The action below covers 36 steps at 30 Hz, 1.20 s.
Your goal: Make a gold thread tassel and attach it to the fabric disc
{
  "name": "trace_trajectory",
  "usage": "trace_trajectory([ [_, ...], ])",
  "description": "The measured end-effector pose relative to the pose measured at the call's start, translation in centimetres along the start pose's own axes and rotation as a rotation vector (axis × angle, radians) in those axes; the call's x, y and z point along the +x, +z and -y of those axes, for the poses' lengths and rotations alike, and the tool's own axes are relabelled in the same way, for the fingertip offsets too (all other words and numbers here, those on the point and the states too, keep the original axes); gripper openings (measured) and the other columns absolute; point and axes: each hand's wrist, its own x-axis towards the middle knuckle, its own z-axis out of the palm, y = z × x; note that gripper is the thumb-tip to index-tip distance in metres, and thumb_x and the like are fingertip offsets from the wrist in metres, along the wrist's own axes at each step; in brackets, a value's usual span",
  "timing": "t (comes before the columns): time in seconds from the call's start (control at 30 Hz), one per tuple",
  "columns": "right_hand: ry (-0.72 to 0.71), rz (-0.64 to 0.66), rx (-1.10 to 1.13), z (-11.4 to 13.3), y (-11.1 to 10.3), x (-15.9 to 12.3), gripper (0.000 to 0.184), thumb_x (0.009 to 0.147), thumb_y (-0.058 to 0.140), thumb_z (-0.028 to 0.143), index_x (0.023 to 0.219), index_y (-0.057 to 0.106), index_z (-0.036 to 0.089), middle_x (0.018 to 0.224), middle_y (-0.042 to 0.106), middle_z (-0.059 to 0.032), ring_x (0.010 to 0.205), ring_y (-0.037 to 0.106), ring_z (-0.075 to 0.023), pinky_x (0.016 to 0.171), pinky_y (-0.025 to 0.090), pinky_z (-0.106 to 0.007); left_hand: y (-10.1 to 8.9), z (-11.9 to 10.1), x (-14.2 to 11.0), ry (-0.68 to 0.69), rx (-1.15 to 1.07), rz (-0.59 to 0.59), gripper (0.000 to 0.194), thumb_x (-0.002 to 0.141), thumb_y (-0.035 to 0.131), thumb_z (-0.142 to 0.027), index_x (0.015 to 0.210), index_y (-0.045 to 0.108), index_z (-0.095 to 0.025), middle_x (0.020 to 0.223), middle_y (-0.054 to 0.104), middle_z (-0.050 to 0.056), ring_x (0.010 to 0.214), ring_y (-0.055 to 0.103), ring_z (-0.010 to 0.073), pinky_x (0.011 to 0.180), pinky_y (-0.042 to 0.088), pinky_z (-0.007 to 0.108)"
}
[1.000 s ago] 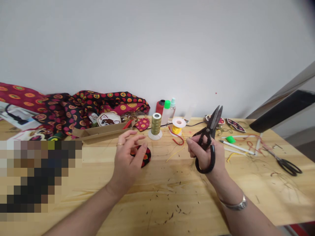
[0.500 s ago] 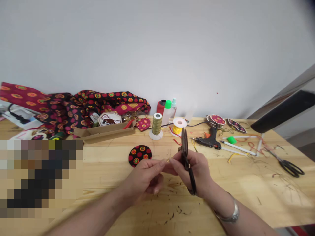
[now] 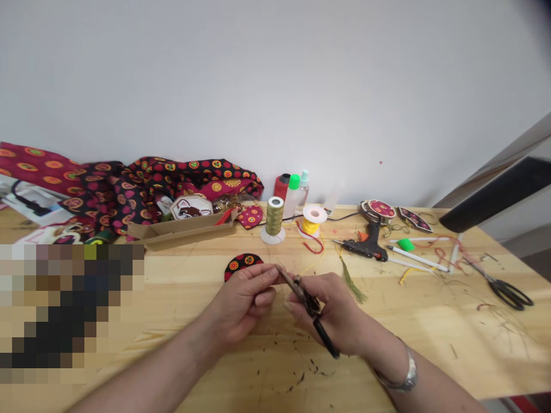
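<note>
My right hand (image 3: 336,312) is wrapped around a pair of dark-handled scissors (image 3: 303,295). Their blades point up and left, with the tip at the fingertips of my left hand (image 3: 245,298). That hand pinches the end of a thin yellow cord (image 3: 310,266), mostly hidden by fingers and blades; the cord trails back toward the yellow spool (image 3: 310,225). Partly behind my left hand lies a round black fabric piece (image 3: 241,265) with red and orange motifs. An olive tassel (image 3: 350,278) rests just beyond my right hand.
An olive thread cone (image 3: 274,221) and a green-capped bottle (image 3: 293,195) stand near the wall. On the right are a black glue gun (image 3: 365,246), a white pen (image 3: 417,259) and other scissors (image 3: 510,293). Patterned cloth (image 3: 129,189) and a cardboard tray (image 3: 185,234) occupy the left.
The scissors have swung from upright to tilted left, their tip now at my left fingertips. My hands have moved slightly apart, and the olive tassel has come into fuller view.
</note>
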Motion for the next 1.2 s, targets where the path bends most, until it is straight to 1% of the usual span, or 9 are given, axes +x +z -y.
trace_trajectory([
  [0.13,-0.041,0.164,-0.028,0.5,-0.5,0.2,0.025,0.063,0.053,0.003,0.061,0.035,0.02,0.055,0.035,0.008,0.049,0.03,-0.0064,0.049,0.025,-0.018,0.0,-0.2,0.1,0.017,-0.009,-0.033,0.01,0.074,0.071,-0.018,0.075,0.066,-0.01,0.076,0.067,0.006,0.037,0.034,-0.0026,0.033,0.021,0.009],
  [0.2,-0.052,0.246,-0.056,0.6,-0.6,0.2,0.024,0.062,0.053,0.004,0.061,0.035,0.02,0.054,0.037,0.0079,0.049,0.03,-0.0065,0.049,0.025,-0.019,0.0,-0.4,0.1,0.006,-0.012,-0.037,0.011,0.073,0.072,-0.018,0.075,0.066,-0.009,0.073,0.067,0.005,0.037,0.036,-0.002,0.033,0.023,0.009],
  [0.3,-0.059,0.335,-0.071,0.7,-0.5,0.3,0.023,0.062,0.052,0.004,0.061,0.035,0.019,0.055,0.038,0.0077,0.048,0.029,-0.0063,0.048,0.025,-0.019,-0.3,-0.4,0.3,-0.016,-0.022,-0.017,0.015,0.069,0.076,-0.018,0.076,0.066,-0.009,0.065,0.062,0.001,0.037,0.038,-0.0012,0.031,0.02,0.009],
  [0.37,-0.068,0.359,-0.065,0.7,-0.6,0.3,0.022,0.062,0.052,0.004,0.061,0.035,0.019,0.056,0.039,0.0075,0.049,0.03,-0.0062,0.049,0.025,-0.019,-0.4,-0.4,0.3,-0.018,-0.023,-0.004,0.017,0.067,0.077,-0.017,0.078,0.067,-0.009,0.064,0.06,0.0,0.037,0.039,-0.0011,0.03,0.019,0.008],
  [0.47,-0.074,0.387,-0.064,0.6,-0.6,0.3,0.021,0.062,0.052,0.005,0.062,0.036,0.019,0.057,0.039,0.0073,0.051,0.03,-0.0065,0.05,0.026,-0.019,-0.4,-0.4,0.4,-0.011,-0.005,-0.008,0.015,0.067,0.076,-0.016,0.077,0.068,-0.008,0.063,0.059,0.0,0.038,0.039,-0.0009,0.031,0.021,0.008],
  [0.67,-0.082,0.432,-0.08,0.6,-0.6,0.3,0.02,0.064,0.051,0.006,0.062,0.036,0.019,0.058,0.039,0.0067,0.052,0.033,-0.0073,0.053,0.028,-0.02,0.2,-0.5,0.2,-0.01,0.05,-0.055,0.009,0.074,0.07,-0.014,0.078,0.069,-0.006,0.059,0.054,0.0,0.039,0.039,-0.0005,0.032,0.021,0.006],
  [0.83,-0.089,0.443,-0.087,0.5,-0.5,0.2,0.018,0.065,0.051,0.007,0.062,0.038,0.019,0.058,0.041,0.0065,0.053,0.036,-0.0076,0.054,0.03,-0.02,0.3,-0.4,0.2,-0.006,0.084,-0.077,0.007,0.077,0.067,-0.013,0.079,0.069,-0.006,0.061,0.054,0.0,0.04,0.037,-0.0002,0.032,0.021,0.007],
  [1.07,-0.108,0.503,-0.085,0.5,-0.5,0.1,0.013,0.066,0.054,0.007,0.064,0.046,0.018,0.059,0.049,0.006,0.052,0.041,-0.0076,0.052,0.03,-0.019,0.6,-0.6,0.1,0.023,0.09,-0.118,0.006,0.071,0.071,-0.011,0.075,0.069,-0.006,0.059,0.052,-0.001,0.038,0.034,-0.0011,0.033,0.019,0.008],
  [1.2,-0.118,0.567,-0.091,0.7,-0.5,0.2,0.014,0.067,0.057,0.009,0.063,0.047,0.017,0.057,0.048,0.0068,0.05,0.038,-0.0066,0.05,0.029,-0.019,0.5,-0.7,0.1,0.02,0.082,-0.113,0.007,0.07,0.072,-0.01,0.075,0.07,-0.006,0.059,0.053,0.0,0.039,0.035,-0.0011,0.033,0.019,0.008],
])
